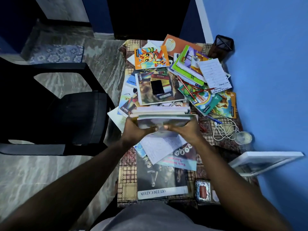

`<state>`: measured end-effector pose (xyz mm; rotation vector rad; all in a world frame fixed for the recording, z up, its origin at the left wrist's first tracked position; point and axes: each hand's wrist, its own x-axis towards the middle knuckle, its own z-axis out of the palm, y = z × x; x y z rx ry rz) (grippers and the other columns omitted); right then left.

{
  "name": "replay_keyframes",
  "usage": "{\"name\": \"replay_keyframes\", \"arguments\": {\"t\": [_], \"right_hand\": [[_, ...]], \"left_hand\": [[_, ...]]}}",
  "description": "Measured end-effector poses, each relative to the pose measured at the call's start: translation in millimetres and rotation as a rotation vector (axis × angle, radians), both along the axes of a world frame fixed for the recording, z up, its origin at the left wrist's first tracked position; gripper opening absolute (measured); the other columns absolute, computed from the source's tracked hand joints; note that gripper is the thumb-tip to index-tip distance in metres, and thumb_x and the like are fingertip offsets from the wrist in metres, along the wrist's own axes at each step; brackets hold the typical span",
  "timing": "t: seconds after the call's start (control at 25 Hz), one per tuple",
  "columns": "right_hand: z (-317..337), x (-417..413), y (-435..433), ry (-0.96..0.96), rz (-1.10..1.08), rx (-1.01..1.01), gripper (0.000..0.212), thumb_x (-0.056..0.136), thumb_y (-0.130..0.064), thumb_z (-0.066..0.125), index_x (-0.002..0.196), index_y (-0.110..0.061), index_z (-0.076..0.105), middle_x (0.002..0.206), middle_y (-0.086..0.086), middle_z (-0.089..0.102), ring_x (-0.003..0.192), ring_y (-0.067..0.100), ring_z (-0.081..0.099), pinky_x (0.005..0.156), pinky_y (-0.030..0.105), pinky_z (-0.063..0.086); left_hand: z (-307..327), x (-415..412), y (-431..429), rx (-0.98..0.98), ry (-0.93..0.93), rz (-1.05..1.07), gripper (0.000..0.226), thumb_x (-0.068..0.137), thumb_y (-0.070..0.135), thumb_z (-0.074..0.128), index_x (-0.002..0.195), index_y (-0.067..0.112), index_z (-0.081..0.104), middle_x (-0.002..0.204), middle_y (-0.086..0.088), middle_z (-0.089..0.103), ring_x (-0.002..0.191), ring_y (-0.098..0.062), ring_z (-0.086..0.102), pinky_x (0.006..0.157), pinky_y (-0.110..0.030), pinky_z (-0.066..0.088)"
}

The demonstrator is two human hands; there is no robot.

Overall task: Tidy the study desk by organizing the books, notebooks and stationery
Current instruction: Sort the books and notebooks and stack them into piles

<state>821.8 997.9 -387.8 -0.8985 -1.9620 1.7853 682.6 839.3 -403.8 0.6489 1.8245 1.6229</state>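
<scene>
Hands, left hand [133, 129] and right hand [185, 129], clamp the near edge of a stack of notebooks [163, 112] from both sides, fingers [160, 127] curled shut under its bottom cover, the stack raised just above the bench [126, 175]. Beyond the fingers lie loose notebooks, red pencils [190, 88] and a dark pen holder [221, 45]; nearer than them, an art education book [160, 180]. Judgement: tap the spines square, keep the grip level so upper books do not slide, then set down in a cleared corner.
</scene>
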Motion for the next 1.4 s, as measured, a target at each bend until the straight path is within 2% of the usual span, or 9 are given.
{"name": "replay_keyframes", "arguments": {"t": [0.24, 0.4, 0.72, 0.84, 0.92, 1.0, 1.08, 1.28, 1.4], "right_hand": [[-33, 25, -19, -0.084, -0.017, -0.15, 0.04, 0.066, 0.027, 0.069, 0.103, 0.015, 0.061, 0.081, -0.007, 0.072, 0.069, -0.01, 0.066, 0.062, 0.009, 0.05], [-26, 19, -8, -0.121, 0.022, -0.138, 0.031, 0.063, -0.006, 0.084, 0.089, -0.007, 0.068, 0.078, -0.008, 0.075, 0.077, 0.006, 0.072, 0.067, 0.021, 0.057], [-29, 18, -15, -0.219, 0.152, -0.425, 0.047, 0.07, -0.022, 0.085, 0.114, -0.018, 0.067, 0.111, -0.001, 0.073, 0.108, 0.017, 0.067, 0.099, 0.038, 0.049], [-34, 20, -15, -0.388, 0.195, -0.502, 0.023, 0.08, -0.017, 0.078, 0.1, -0.018, 0.067, 0.097, -0.007, 0.073, 0.099, 0.017, 0.068, 0.077, 0.021, 0.054], [-38, 14, -14, -0.625, 0.399, -0.489, 0.04, 0.08, -0.037, 0.076, 0.113, -0.016, 0.064, 0.104, 0.0, 0.072, 0.094, 0.019, 0.067, 0.071, 0.023, 0.053], [-40, 1, -10, -0.917, 0.639, -0.338, 0.072, 0.071, -0.068, 0.069, 0.116, -0.012, 0.061, 0.099, 0.012, 0.073, 0.077, 0.026, 0.07, 0.073, 0.035, 0.056], [-38, -23, -13, -1.008, 0.67, -0.096, 0.073, 0.076, -0.076, 0.055, 0.099, -0.007, 0.06, 0.085, 0.018, 0.073, 0.062, 0.028, 0.07, 0.073, 0.041, 0.058], [-48, -87, -34, -0.813, 0.483, 0.934, 0.047, 0.086, -0.041, 0.06, 0.123, -0.012, 0.053, 0.122, 0.012, 0.057, 0.112, 0.034, 0.055, 0.084, 0.041, 0.048], [-52, -109, -38, -0.758, 0.747, 1.128, 0.043, 0.082, -0.027, 0.061, 0.12, -0.013, 0.049, 0.129, 0.01, 0.043, 0.12, 0.033, 0.043, 0.09, 0.046, 0.043]], "left_hand": [[-27, 27, -14, -0.164, 0.164, -0.055, 0.06, 0.061, 0.011, 0.09, 0.105, 0.033, 0.056, 0.095, 0.039, 0.064, 0.09, 0.02, 0.059, 0.081, -0.006, 0.046], [-23, 8, -10, -0.226, 0.108, -0.125, 0.056, 0.065, 0.033, 0.088, 0.114, 0.016, 0.066, 0.104, 0.008, 0.074, 0.098, -0.006, 0.069, 0.091, -0.039, 0.055], [-10, 29, -11, -0.233, -0.095, -0.003, 0.035, 0.072, 0.037, 0.083, 0.104, 0.029, 0.07, 0.099, 0.017, 0.073, 0.095, -0.001, 0.069, 0.084, -0.023, 0.054], [-15, 25, -21, -0.31, -0.349, -0.036, 0.025, 0.079, 0.023, 0.078, 0.103, 0.02, 0.07, 0.096, 0.01, 0.072, 0.075, 0.004, 0.069, 0.06, -0.009, 0.05], [-23, 22, -37, -0.335, -0.516, -0.075, 0.026, 0.083, 0.017, 0.075, 0.108, 0.014, 0.069, 0.107, -0.004, 0.073, 0.074, -0.004, 0.071, 0.059, -0.017, 0.054], [-28, 19, -55, -0.369, -0.606, -0.104, 0.02, 0.087, 0.013, 0.07, 0.106, 0.014, 0.067, 0.099, -0.003, 0.076, 0.072, -0.012, 0.073, 0.055, -0.023, 0.056], [-30, 18, -68, -0.405, -0.566, -0.115, 0.014, 0.089, 0.008, 0.066, 0.102, 0.014, 0.065, 0.075, 0.01, 0.075, 0.063, -0.007, 0.071, 0.047, -0.017, 0.051], [-44, 15, -85, -0.42, -0.453, -0.045, 0.023, 0.086, 0.014, 0.071, 0.107, 0.018, 0.065, 0.093, 0.009, 0.071, 0.092, -0.019, 0.068, 0.059, -0.014, 0.051], [-48, 15, -94, -0.389, -0.521, -0.088, 0.021, 0.087, 0.008, 0.068, 0.104, 0.019, 0.064, 0.085, 0.017, 0.073, 0.092, -0.018, 0.068, 0.063, -0.015, 0.053]]}}
